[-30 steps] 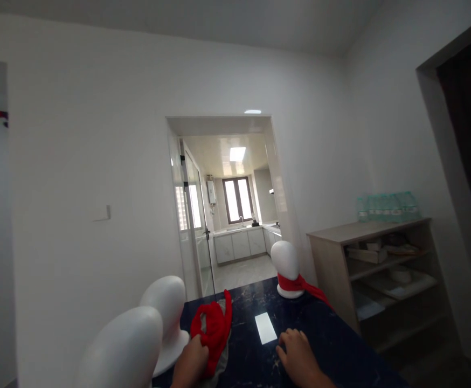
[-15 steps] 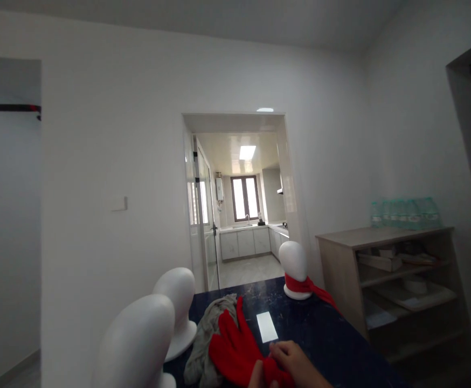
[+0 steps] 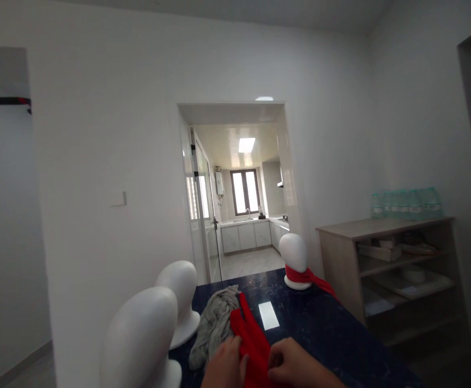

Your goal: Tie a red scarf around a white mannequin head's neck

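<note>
A red scarf (image 3: pixel 253 345) lies bunched lengthwise at the front of the dark blue table. My left hand (image 3: pixel 224 364) is closed at its left edge, fingers bent over the cloth. On the other side my right hand (image 3: pixel 294 362) pinches the scarf's right edge between thumb and fingers. Just left of the red cloth is a crumpled grey scarf (image 3: pixel 215 320). Two bare white mannequin heads, a nearer one (image 3: pixel 140 334) and a farther one (image 3: pixel 178 293), stand at the left. The scarf's near end is cut off by the frame.
At the table's far end stands a white mannequin head (image 3: pixel 293 250) with a red scarf (image 3: pixel 300 275) round its neck. A wooden shelf unit (image 3: pixel 336 258) with bottled water (image 3: pixel 411 205) on top is at the right. Beyond the dark table (image 3: pixel 324 328), a doorway opens onto a kitchen.
My left hand has moved left and up, to the red scarf's left edge, so my hands are wider apart. The spread red folds are now gathered narrower. The view has tipped slightly downward.
</note>
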The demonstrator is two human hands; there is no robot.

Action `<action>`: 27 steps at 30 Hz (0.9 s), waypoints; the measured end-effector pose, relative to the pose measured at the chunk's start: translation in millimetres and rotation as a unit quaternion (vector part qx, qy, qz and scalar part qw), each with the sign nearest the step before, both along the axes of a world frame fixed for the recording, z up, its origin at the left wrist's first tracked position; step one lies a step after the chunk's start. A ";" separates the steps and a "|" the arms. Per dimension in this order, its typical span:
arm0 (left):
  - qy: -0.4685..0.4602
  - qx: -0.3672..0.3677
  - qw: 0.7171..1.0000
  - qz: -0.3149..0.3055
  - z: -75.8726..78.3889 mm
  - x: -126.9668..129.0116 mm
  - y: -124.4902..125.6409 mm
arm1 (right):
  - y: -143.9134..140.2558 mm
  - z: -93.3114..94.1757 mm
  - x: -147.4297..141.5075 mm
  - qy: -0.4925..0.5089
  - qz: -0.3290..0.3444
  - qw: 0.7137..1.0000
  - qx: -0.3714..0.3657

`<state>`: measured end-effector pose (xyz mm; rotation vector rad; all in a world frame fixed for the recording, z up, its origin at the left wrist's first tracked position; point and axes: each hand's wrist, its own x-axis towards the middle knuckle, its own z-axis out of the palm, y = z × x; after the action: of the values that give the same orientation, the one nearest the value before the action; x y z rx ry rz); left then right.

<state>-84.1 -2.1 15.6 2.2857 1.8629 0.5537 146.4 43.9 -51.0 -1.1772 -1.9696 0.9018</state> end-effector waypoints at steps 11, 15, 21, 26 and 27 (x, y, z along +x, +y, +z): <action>0.074 -0.022 0.997 0.027 -17.0 -34.7 72.3 | -6.5 3.8 3.5 -0.030 -0.014 0.998 0.062; -0.022 -0.021 0.999 0.009 -6.0 -36.3 75.2 | -6.6 7.3 2.4 -0.041 -0.030 0.998 0.045; -0.271 -0.154 0.944 -0.106 21.6 -14.6 64.8 | -19.3 36.3 -1.0 0.153 0.018 0.988 0.002; -0.437 -0.271 0.829 -0.219 79.2 18.9 18.6 | -31.3 53.0 -11.6 0.306 0.224 0.920 -0.100; -0.414 -0.282 0.838 -0.215 94.4 22.0 8.7 | -30.9 52.0 -11.2 0.302 0.226 0.919 -0.113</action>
<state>-62.1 6.6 109.9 1.5827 0.8890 0.6539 135.2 13.0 1.0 -0.4460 -1.6555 1.5484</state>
